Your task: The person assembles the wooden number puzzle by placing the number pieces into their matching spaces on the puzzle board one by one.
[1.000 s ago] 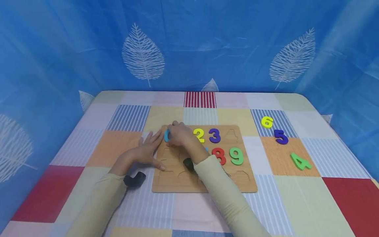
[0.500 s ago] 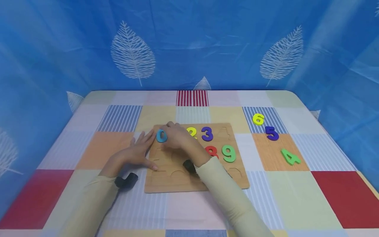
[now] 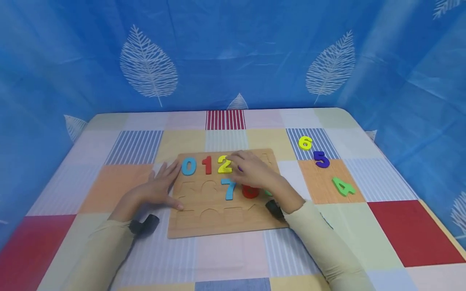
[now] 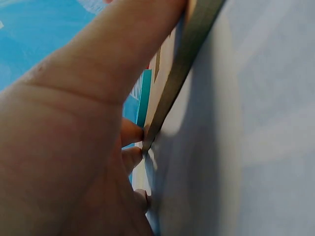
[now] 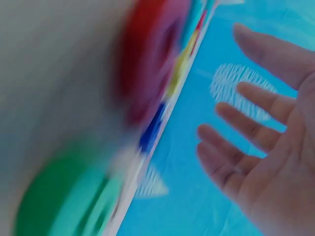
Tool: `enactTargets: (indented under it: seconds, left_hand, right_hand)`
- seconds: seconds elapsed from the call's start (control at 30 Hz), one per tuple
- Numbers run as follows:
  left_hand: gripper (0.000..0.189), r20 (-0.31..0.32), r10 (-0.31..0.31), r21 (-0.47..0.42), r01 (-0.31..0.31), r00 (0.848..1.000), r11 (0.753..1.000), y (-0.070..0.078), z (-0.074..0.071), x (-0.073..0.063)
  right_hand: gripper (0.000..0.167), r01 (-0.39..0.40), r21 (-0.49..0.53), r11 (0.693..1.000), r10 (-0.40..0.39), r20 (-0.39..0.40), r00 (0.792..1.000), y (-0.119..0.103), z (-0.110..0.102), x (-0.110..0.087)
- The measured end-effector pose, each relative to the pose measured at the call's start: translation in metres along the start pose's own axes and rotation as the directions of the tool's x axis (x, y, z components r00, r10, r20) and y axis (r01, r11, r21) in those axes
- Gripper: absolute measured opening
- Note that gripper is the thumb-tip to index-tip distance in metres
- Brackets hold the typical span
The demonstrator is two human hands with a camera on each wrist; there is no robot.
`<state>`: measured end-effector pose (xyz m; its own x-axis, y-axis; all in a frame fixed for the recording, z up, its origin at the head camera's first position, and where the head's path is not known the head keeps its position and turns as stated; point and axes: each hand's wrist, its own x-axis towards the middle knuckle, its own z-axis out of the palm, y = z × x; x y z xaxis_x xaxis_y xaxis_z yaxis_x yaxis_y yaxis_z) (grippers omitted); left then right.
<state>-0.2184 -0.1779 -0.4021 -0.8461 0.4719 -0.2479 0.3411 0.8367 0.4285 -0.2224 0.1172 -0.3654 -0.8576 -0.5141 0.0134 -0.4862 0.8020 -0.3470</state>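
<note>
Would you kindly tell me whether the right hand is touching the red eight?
Apart: the right wrist view shows blue curtain between the right hand and the red eight.

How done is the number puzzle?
Partly done. Already on the board: 0, 1, 2, 7 and part-hidden blue, red and green pieces. In hand: nothing; right hand open, left hand touching the board. Remaining: 4, 5 and 6 lie off it; several cutouts look unfilled.

I see wdn board (image 3: 214, 204) flat, cutouts showing. Blue 0 (image 3: 184, 167), red 1 (image 3: 208, 166), yellow 2 (image 3: 225, 166) in far row, L-to-R; blue 7 (image 3: 229, 190) nearer.
</note>
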Motion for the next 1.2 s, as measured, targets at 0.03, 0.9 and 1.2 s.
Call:
enactTargets:
  seconds: [0.03, 0.9, 1.2]
  left_hand:
    - [0.129, 0.001, -0.004, 0.000, 0.004, 1.000, 1.000, 0.000, 0.000, 0.000]
    - [0.129, 0.008, 0.001, -0.007, -0.001, 1.000, 1.000, 0.001, -0.004, -0.001]
    - [0.131, -0.002, -0.026, -0.024, 0.026, 1.000, 0.999, 0.005, -0.001, 0.000]
  right_hand:
    - [0.055, 0.005, 0.000, 1.000, -0.005, -0.016, 1.000, 0.007, -0.002, -0.006]
    - [0.063, -0.278, -0.007, 0.961, 0.278, 0.044, 0.960, 0.167, -0.047, -0.182]
    - [0.064, -0.179, -0.004, 0.984, 0.179, 0.039, 0.983, 0.183, -0.061, -0.197]
